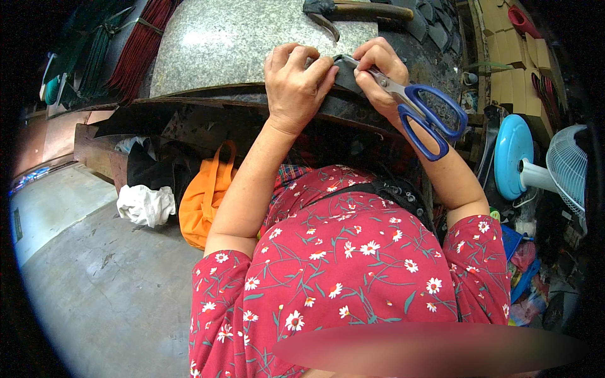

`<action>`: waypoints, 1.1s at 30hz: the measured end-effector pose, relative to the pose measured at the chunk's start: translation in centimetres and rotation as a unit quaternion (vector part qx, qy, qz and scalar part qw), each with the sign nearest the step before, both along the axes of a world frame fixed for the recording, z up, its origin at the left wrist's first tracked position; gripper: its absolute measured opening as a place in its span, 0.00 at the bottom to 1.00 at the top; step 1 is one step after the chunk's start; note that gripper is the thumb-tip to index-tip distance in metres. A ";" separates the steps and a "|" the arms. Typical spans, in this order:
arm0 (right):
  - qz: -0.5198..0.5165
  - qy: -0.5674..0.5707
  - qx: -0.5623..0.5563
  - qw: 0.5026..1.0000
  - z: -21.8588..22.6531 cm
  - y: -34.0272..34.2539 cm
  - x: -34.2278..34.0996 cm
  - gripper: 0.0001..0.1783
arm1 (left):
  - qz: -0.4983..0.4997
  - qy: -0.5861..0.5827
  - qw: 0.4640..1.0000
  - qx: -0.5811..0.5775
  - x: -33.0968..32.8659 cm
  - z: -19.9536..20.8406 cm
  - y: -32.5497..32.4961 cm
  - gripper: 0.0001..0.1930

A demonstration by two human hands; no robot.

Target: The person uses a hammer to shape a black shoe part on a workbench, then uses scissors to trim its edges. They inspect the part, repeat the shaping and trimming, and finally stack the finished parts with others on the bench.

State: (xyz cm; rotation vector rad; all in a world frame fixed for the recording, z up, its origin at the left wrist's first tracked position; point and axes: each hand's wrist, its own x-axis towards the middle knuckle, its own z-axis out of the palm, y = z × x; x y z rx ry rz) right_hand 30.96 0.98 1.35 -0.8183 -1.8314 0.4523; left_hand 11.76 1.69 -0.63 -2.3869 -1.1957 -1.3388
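Note:
My right hand [381, 74] grips a pair of scissors [394, 89] around the blades, well ahead of the finger loops. The blue loops stick out toward my right forearm, and the blade tips point left. My left hand [297, 80] is closed in a pinch just left of those tips; what lies between its fingertips is hidden. A small dark grey flat piece [348, 78] shows between the two hands, against the right fingertips. Both hands are over the front edge of a speckled grey slab [214, 53]. Beyond them lies a hammer-like tool [365, 10] with a wooden handle.
Dark cut pieces [432, 28] are piled at the back right. Bundled dark red strips [140, 53] stand at the left. On the right is a fan [567, 164] with a blue base [513, 157]. An orange bag [203, 205] and a white cloth [146, 205] sit below the bench.

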 end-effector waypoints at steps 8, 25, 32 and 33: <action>0.027 -0.043 -0.002 0.999 0.0 0.1 0.3 0.06 | -0.002 -0.009 1.000 0.000 0.1 -0.2 0.1 0.08; 0.033 -0.006 -0.022 0.999 0.0 0.1 0.5 0.04 | 0.026 0.008 1.000 0.014 0.2 0.4 -0.3 0.07; 0.050 -0.044 -0.013 0.998 -0.1 0.2 0.5 0.06 | 0.011 -0.009 1.000 0.005 0.2 0.1 -0.2 0.08; 0.051 -0.047 -0.009 0.998 -0.1 0.3 0.5 0.06 | 0.012 -0.006 1.000 0.007 0.2 0.1 -0.2 0.08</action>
